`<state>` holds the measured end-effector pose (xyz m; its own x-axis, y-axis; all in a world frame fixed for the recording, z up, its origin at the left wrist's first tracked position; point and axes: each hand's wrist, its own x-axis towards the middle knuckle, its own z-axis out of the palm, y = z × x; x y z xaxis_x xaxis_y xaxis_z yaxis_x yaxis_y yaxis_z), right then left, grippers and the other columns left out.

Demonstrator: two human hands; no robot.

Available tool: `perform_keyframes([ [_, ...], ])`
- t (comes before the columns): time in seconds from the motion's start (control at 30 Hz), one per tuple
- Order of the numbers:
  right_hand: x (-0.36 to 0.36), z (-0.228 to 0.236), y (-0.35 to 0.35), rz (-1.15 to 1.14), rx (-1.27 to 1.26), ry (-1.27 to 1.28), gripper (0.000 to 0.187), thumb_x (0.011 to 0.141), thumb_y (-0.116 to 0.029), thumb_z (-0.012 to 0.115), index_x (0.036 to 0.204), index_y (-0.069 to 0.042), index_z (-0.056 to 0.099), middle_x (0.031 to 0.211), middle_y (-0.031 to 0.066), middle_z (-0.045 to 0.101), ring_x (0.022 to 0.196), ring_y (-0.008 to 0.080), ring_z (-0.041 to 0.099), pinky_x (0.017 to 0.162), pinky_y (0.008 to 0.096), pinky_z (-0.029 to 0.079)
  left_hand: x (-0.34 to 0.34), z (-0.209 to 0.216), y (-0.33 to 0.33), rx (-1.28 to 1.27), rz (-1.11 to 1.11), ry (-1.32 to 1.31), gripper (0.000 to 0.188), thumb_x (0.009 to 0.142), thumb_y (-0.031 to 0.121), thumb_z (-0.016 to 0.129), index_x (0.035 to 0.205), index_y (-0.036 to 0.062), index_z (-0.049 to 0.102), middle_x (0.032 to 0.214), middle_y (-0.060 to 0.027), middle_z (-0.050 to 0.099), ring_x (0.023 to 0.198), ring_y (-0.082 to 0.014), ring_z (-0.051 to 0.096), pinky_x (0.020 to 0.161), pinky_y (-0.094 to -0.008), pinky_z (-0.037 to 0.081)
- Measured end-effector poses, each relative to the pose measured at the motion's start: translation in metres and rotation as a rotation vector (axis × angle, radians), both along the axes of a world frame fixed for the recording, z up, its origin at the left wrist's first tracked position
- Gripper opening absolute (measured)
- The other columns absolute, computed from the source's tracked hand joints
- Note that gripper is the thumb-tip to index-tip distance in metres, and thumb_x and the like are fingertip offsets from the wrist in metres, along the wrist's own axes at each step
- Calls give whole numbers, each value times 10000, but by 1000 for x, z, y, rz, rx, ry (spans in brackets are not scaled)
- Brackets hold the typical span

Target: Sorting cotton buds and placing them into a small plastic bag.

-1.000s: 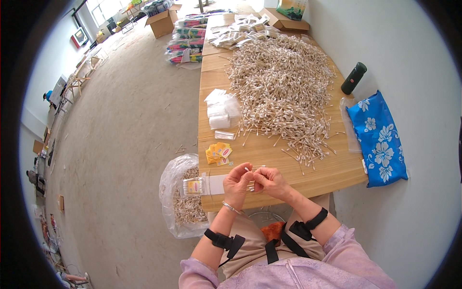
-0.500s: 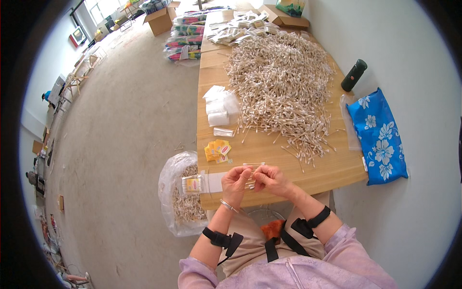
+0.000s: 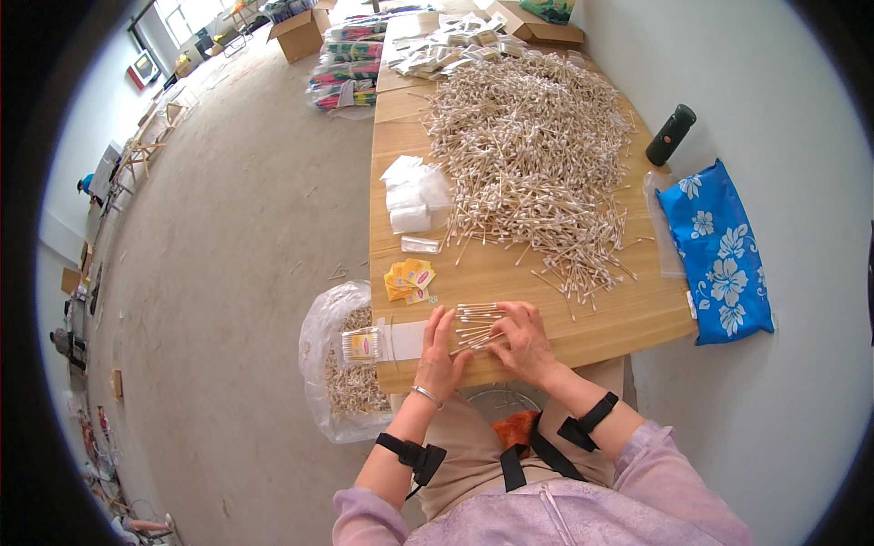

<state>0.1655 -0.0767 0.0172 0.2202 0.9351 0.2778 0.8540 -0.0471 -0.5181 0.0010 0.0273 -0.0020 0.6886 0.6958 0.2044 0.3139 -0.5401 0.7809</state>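
A small, loosely fanned group of cotton swabs [image 3: 475, 318] lies on the near end of the wooden table between my hands. My left hand [image 3: 441, 353] rests at the left ends of the swabs, its fingers stretched out and thumb apart. From the right, my right hand [image 3: 525, 348] touches the other ends with fingers spread and slightly bent. Just left of my left hand are a white card [image 3: 409, 340] and a filled clear pack of swabs [image 3: 361, 345] with a yellow label, at the table's edge. Several yellow cards [image 3: 410, 279] lie beyond it.
A large heap of loose swabs [image 3: 537, 146] covers the table's middle. Clear plastic bags [image 3: 414, 196] lie to its left, filled packs [image 3: 455, 45] at the far end. A dark bottle [image 3: 671, 136] and blue floral pouch [image 3: 719, 255] are at right. A swab-filled plastic sack [image 3: 337, 382] stands at left.
My hands have moved apart from a close pinch over the swabs, and the fingers have spread. More of the swabs now shows between them, lying on the table.
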Motion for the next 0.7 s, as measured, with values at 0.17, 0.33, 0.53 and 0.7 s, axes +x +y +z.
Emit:
perform_keyframes([
  [0.17,5,-18,3,-180,166,300,470,716,14,622,1162,-22,481,1361,201,372,1258,368,362,1071,441,292,13,2,-2,-18,-16,-94,694,709,-61,620,1349,10,362,1407,-223,361,1336,-391,324,1114,-424,290],
  [0.33,-6,-27,6,-213,178,470,567,721,40,565,1263,6,405,1454,239,251,1360,407,237,1118,477,217,29,-1,-8,-28,34,-165,652,711,-90,532,1337,-10,369,1400,-227,366,1351,-402,299,1125,-431,260],
  [0.53,-28,-19,11,-109,123,214,735,736,0,607,1393,-1,278,1490,247,152,1394,446,133,1133,517,176,45,-18,-6,-142,123,-309,615,715,-110,486,1317,-18,399,1389,-214,387,1351,-369,315,1131,-412,250],
  [0.7,-17,-22,20,-155,65,97,796,744,-82,680,1414,0,258,1488,235,171,1387,436,156,1135,502,182,46,-26,4,-479,242,-544,546,802,-125,408,1340,-37,378,1416,-165,381,1367,-249,314,1146,-358,229],
])
